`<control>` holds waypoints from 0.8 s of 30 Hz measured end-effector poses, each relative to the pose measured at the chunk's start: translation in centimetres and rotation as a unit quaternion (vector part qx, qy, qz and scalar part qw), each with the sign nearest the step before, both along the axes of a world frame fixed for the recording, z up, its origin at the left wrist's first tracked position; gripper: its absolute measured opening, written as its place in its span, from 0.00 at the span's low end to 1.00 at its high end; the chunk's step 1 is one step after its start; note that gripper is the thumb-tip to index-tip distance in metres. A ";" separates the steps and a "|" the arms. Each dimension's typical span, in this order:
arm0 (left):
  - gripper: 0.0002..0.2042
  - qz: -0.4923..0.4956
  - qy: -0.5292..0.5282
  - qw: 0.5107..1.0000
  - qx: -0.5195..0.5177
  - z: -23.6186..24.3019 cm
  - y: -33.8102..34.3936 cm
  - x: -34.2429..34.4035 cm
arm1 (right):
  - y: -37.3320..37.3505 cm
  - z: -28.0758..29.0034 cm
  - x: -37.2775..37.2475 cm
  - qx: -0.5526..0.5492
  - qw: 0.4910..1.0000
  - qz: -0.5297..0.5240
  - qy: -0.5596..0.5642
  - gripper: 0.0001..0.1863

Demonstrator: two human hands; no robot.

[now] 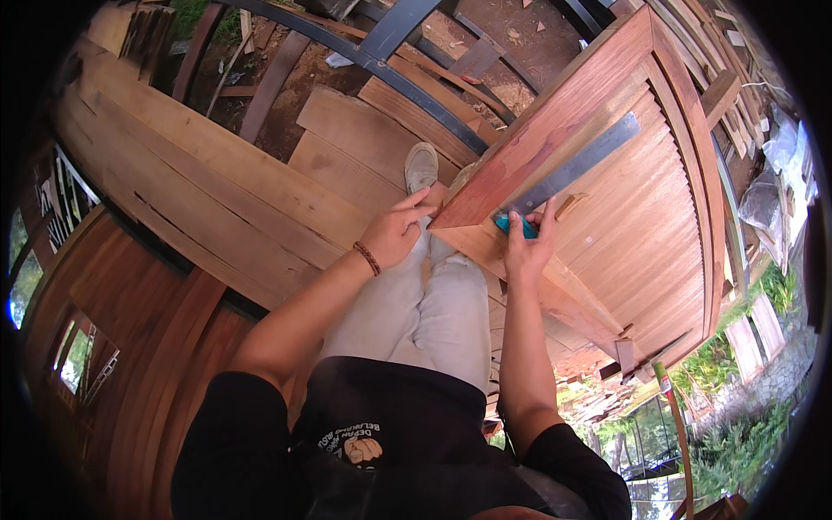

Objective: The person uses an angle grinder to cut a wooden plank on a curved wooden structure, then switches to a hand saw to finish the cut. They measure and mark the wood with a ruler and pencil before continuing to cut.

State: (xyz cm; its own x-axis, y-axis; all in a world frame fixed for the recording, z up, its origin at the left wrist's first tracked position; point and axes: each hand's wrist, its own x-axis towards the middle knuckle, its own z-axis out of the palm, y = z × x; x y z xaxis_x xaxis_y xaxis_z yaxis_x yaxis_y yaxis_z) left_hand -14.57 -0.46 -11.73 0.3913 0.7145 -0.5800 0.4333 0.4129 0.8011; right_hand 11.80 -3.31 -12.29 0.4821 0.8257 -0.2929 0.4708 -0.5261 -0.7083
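A try square with a flat steel blade [576, 162] and a teal handle [517, 227] is in my right hand [530, 247], the thumb and fingers closed round the handle. Its blade lies across the inside of a wooden panel frame [544, 126], reaching up and to the right over the ribbed panel [641, 208]. My left hand [394, 227] is at the frame's near left corner, index finger stretched out toward the reddish rail's end. It holds nothing that I can see, and the other fingers are loosely bent. Whether a fingertip touches the wood, I cannot tell.
Long planks [208, 165] run along the left, with dark reddish boards [143, 325] below them. A curved dark metal bar [425, 95] crosses beyond my shoe [421, 166]. Wood offcuts lie on the ground ahead; clear plastic sheeting [780, 186] hangs at the far right.
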 end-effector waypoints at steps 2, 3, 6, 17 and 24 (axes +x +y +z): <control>0.19 0.040 0.052 0.997 -0.038 -0.8 1.7 -0.8 | -0.4 0.0 -0.3 0.001 1.000 0.007 -0.006 0.41; 0.19 0.040 0.049 0.998 -0.028 -1.4 2.8 -0.6 | -0.7 0.1 -0.4 -0.001 1.000 0.015 -0.018 0.41; 0.20 0.063 0.008 0.998 -0.024 -3.5 6.5 1.5 | -0.9 0.7 -1.2 0.000 0.999 0.037 -0.036 0.41; 0.33 0.062 -0.013 0.996 0.069 -6.1 10.6 13.3 | -0.6 0.9 -1.6 0.008 0.997 0.063 -0.049 0.40; 0.36 0.061 -0.063 0.990 0.111 -5.0 10.7 13.3 | -0.4 1.0 -1.7 0.012 0.997 0.067 -0.040 0.41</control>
State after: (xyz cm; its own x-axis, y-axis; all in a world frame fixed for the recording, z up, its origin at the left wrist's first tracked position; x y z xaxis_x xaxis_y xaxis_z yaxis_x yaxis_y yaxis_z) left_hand -1.29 10.23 -16.71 0.3539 0.8653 -0.3550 0.2823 0.2631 0.9226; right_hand 10.13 -3.76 -11.34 0.3880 0.8903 -0.2384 0.5905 -0.4387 -0.6774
